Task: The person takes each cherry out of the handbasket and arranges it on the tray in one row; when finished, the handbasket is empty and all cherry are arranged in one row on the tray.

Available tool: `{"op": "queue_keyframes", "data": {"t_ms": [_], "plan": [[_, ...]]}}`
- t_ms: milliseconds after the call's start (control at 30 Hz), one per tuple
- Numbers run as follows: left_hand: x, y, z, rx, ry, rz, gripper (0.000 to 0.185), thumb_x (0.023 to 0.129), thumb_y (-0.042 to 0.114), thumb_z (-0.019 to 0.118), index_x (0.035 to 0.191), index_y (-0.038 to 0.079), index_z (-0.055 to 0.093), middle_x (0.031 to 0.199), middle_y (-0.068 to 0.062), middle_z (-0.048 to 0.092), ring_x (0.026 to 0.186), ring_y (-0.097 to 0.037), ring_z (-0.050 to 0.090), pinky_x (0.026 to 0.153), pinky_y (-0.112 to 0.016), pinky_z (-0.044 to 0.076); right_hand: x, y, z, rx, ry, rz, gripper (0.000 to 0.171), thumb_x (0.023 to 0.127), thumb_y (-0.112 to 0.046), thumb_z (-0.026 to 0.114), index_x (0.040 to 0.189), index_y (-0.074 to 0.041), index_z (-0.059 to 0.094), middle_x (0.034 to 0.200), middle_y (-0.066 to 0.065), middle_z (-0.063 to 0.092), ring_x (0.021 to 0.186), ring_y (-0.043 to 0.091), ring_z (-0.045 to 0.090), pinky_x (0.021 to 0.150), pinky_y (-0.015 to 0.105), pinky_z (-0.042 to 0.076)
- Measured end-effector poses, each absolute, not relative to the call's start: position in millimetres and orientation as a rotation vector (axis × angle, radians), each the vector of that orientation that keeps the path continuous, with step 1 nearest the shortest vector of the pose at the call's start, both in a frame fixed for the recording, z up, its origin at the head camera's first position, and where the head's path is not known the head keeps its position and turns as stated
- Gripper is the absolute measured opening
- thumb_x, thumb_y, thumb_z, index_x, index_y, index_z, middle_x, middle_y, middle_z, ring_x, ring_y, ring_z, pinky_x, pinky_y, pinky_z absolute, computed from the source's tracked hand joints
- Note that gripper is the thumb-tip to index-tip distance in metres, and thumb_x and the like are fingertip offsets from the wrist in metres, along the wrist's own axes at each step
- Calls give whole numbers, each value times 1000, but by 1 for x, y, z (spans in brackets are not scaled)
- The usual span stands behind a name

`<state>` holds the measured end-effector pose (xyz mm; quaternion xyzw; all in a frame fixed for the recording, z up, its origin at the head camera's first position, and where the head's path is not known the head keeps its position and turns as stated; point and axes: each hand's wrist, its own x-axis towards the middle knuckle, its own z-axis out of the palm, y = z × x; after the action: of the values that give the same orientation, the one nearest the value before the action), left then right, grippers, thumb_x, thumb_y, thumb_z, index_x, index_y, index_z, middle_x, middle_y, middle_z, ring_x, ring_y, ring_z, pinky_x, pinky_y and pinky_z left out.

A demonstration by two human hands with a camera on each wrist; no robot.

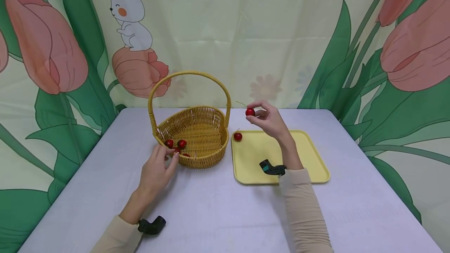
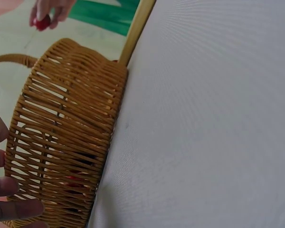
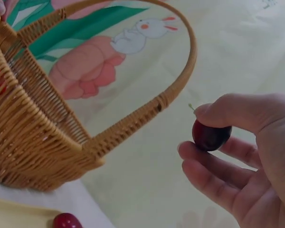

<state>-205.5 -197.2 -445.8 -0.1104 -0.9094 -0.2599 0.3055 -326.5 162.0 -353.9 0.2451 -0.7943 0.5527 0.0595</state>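
Note:
A wicker basket [image 1: 197, 128] with a tall handle stands on the table and holds several red cherries [image 1: 181, 143]. My left hand [image 1: 159, 165] rests against its near rim, fingers touching the weave [image 2: 61, 142]. My right hand [image 1: 265, 118] is raised above the yellow tray [image 1: 309, 167] and pinches a red cherry [image 1: 250, 111] between thumb and fingers; the right wrist view shows this cherry [image 3: 211, 135] close up, beside the basket handle [image 3: 147, 111]. Another cherry [image 1: 238, 136] lies on the tray's far left corner, also seen as a cherry [image 3: 66, 221] low in the right wrist view.
The table [image 1: 218, 214] is covered in a pale lilac cloth. A backdrop with tulips and a rabbit [image 1: 130, 15] hangs right behind it. Basket and tray sit side by side mid-table.

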Motion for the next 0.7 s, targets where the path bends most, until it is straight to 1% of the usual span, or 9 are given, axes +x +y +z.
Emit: {"op": "queue_keyframes", "data": {"t_ms": [133,167,267,400,500,700], "plan": [[-205,-197,-445,-288,-2416,-685,25,96,24,65,106,2,61,105,-12,58,89,-28,65,66,-41,56,-334,163,-365,677,-2473,1652,39,91,-17,73,126,-4,60,128,13,54,101,23,67,83,28,54],[-205,-197,-445,-287,-2418,-683,25,96,24,66,106,2,61,105,-12,58,89,-28,65,66,-41,56,-336,163,-368,652,-2499,1630,40,91,-18,74,126,-6,60,130,11,54,102,25,66,83,29,54],[-205,-197,-445,-288,-2418,-682,24,96,24,66,106,2,61,105,-12,58,88,-28,64,65,-39,55,-341,164,-376,596,-2567,1557,42,92,-20,73,130,-8,60,132,11,55,107,29,66,83,34,54],[-204,-196,-445,-290,-2414,-680,24,95,23,66,105,2,61,103,-12,58,87,-26,64,63,-37,54,-346,164,-385,564,-2655,1416,41,94,-17,69,133,-9,60,134,13,57,111,33,66,82,38,55],[-204,-196,-445,-289,-2414,-682,24,95,23,66,105,2,61,103,-11,58,86,-25,63,62,-35,53,-349,163,-392,559,-2708,1310,40,95,-14,67,133,-7,61,132,16,57,109,34,66,81,38,56],[-204,-196,-444,-280,-2423,-682,25,96,24,65,106,2,62,102,-11,57,87,-26,63,63,-37,54,-355,161,-405,531,-2766,1229,39,91,-9,71,127,-1,60,126,20,57,101,32,66,81,35,54]]}}
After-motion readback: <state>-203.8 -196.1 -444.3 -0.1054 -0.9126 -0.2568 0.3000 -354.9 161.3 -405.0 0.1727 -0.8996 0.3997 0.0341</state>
